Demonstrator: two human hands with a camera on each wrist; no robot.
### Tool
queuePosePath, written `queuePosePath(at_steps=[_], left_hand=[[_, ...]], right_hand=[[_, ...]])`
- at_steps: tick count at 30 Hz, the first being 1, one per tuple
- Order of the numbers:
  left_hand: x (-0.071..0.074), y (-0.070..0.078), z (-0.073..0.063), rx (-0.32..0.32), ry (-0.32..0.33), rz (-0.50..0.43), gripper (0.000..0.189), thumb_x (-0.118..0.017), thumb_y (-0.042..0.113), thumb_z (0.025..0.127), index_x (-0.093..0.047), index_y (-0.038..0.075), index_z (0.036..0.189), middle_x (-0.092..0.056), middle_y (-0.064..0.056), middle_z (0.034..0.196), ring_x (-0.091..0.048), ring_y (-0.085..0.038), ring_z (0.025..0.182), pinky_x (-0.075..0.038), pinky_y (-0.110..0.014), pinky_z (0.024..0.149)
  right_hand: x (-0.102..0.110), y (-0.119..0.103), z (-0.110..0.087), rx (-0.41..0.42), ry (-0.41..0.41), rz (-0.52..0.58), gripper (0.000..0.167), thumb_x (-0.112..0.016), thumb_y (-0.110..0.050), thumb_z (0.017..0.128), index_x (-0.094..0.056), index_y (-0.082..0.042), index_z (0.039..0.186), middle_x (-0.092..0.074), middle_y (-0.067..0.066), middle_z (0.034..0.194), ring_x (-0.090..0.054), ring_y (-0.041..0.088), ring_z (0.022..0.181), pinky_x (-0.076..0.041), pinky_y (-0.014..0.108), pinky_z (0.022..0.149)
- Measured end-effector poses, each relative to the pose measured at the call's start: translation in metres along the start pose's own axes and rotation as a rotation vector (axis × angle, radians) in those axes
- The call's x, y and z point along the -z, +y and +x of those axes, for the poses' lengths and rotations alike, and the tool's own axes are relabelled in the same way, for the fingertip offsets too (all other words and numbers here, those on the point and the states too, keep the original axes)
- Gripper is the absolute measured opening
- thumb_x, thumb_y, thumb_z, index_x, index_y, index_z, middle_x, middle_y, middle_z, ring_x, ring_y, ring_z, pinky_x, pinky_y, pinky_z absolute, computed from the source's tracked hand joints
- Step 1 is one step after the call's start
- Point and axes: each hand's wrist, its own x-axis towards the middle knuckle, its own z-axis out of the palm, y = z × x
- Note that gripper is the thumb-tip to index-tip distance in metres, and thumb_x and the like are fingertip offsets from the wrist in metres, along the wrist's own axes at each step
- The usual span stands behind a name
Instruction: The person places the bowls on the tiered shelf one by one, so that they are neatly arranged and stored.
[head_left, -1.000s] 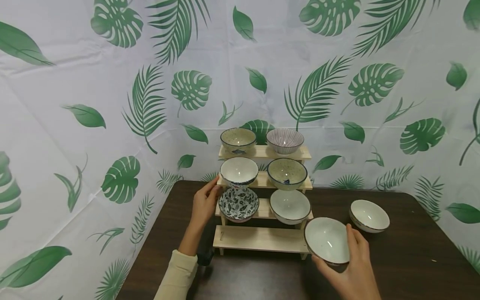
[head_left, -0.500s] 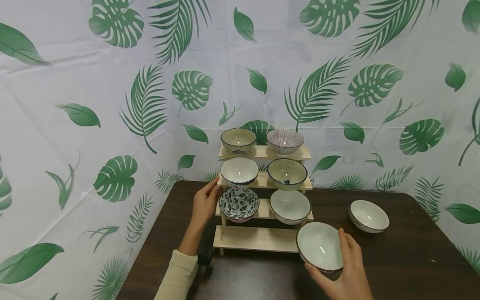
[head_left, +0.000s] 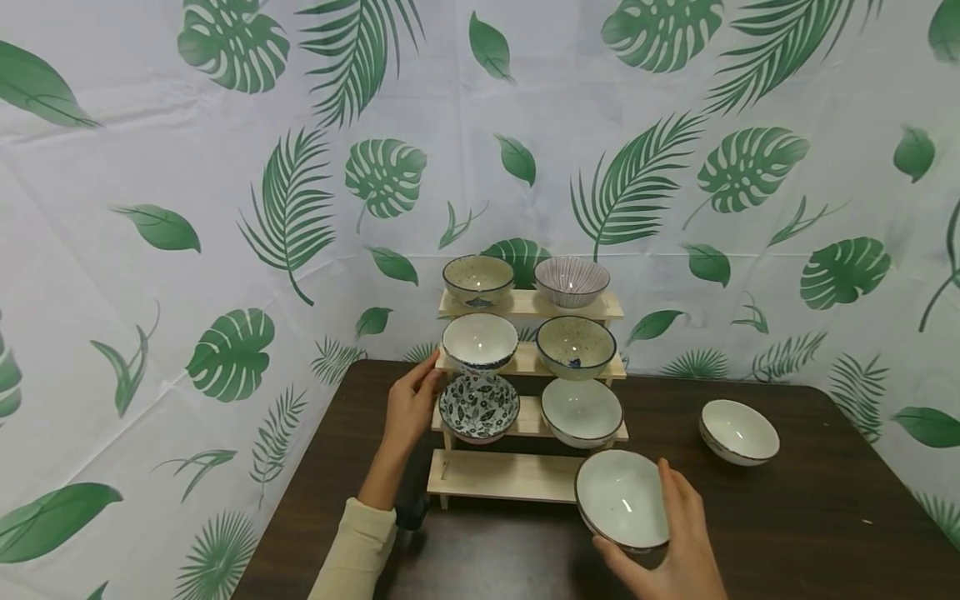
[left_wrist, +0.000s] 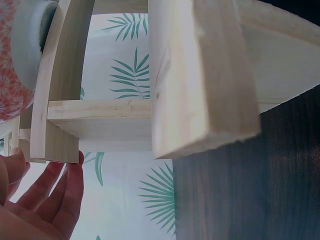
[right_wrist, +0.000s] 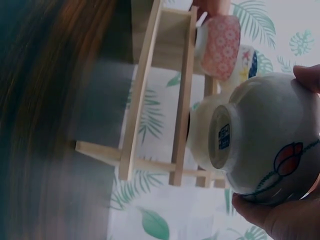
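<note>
My right hand holds a white bowl with a brown rim, thumb and fingers spread on its sides. The bowl is tilted towards me in front of the right end of a tiered wooden rack. In the right wrist view, the held bowl shows its foot ring and a red flower on the outside. At the rack's left side, my left hand grips a shelf end. A black-and-white leaf-patterned bowl stands beside those fingers; a white bowl shares its shelf.
Higher shelves carry a white bowl, a speckled bowl, a greenish bowl and a striped bowl. Another white bowl rests on the dark table at right. Leaf-printed cloth hangs behind.
My right hand has carried the white bowl leftward and slightly down, from beside the rack to before its lowest shelf. The left hand stays in place.
</note>
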Motion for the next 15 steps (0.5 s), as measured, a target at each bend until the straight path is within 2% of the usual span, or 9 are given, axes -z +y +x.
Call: queuePosePath(at_steps=[3,8,15], left_hand=[[0.0,0.001,0.0,0.0,0.003,-0.007,0.039,-0.059,0.023,0.106,-0.062,0.019,0.145,-0.077,-0.015,0.117,-0.075,-0.029,0.096,-0.06,-0.033,0.08],[0.0,0.001,0.0,0.003,0.001,-0.018,0.039,-0.059,0.023,0.107,-0.061,0.019,0.145,-0.075,-0.015,0.123,-0.076,-0.03,0.099,-0.062,-0.039,0.084],[0.0,0.001,-0.001,-0.001,0.003,-0.01,0.039,-0.059,0.023,0.107,-0.061,0.019,0.145,-0.075,-0.015,0.122,-0.076,-0.03,0.1,-0.062,-0.041,0.085]], right_hand=[[-0.002,-0.003,-0.002,0.001,-0.015,-0.002,0.128,-0.101,-0.03,0.059,-0.029,-0.005,0.162,-0.04,0.03,0.145,-0.051,0.051,0.119,-0.049,0.072,0.083],[-0.007,-0.009,-0.004,0.064,-0.004,0.023,0.13,-0.102,-0.027,0.055,-0.03,-0.008,0.162,-0.043,0.03,0.142,-0.053,0.05,0.117,-0.051,0.069,0.08],[-0.015,-0.018,-0.006,0.093,-0.046,0.041,0.134,-0.103,-0.031,0.054,-0.028,-0.015,0.164,-0.044,0.027,0.141,-0.057,0.046,0.114,-0.054,0.06,0.075]])
